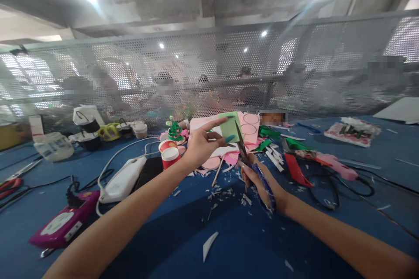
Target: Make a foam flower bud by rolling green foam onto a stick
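Note:
My left hand (201,146) pinches a small light green sheet (229,127) and holds it upright above the blue table (183,231), index finger stretched along its top edge. My right hand (258,180) grips scissors (244,150) with blue patterned handles. Their dark blades point up and meet the green sheet's right edge. Small white and pale scraps (225,194) lie scattered on the table under both hands.
A red-and-white cup (170,156), pink sheets (212,139) and green strips (270,132) lie behind my hands. At the left are a white device (122,180) and a magenta device (62,226) with cables. A pink glue gun (330,163) lies right. A perforated metal screen (209,69) backs the table.

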Tool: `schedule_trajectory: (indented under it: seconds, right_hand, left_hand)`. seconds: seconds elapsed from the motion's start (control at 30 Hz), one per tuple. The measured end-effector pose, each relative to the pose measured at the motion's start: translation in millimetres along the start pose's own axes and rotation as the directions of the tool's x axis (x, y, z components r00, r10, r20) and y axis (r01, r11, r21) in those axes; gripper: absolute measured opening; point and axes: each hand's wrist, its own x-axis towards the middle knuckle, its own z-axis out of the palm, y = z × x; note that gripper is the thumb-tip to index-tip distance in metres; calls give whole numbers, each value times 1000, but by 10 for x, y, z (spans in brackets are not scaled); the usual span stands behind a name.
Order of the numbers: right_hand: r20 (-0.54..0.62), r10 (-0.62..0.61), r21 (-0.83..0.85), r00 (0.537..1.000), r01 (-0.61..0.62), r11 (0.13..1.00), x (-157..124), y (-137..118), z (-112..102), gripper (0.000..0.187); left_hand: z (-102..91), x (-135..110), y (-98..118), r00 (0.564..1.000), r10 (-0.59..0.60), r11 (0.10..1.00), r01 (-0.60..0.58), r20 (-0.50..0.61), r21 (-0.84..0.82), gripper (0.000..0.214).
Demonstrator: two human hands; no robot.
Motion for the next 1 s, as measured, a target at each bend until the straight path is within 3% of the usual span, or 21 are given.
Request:
schedule_trajectory:
  seconds: [0.23,0.5,0.7,1.0]
  right_hand:
    - [14,22,32,1000,-23,999,0,19,10,21]
    - [-1,8,44,1000,-8,999,0,-16,-2,20]
    - [4,13,95,1000,-13,995,-5,-31,14,20]
    - [-21,8,38,1000,-8,999,-3,-14,9,21]
  left_hand:
    - [40,-25,-15,999,-18,999,16,-51,-49,58]
    - [43,-13,-39,1000,2,991,2,31,-133,57]
    - [70,-33,-16,1000,5,994,-5,-2,-105,59]
    - [75,-53,3,1000,16,997,-15,12,-69,62]
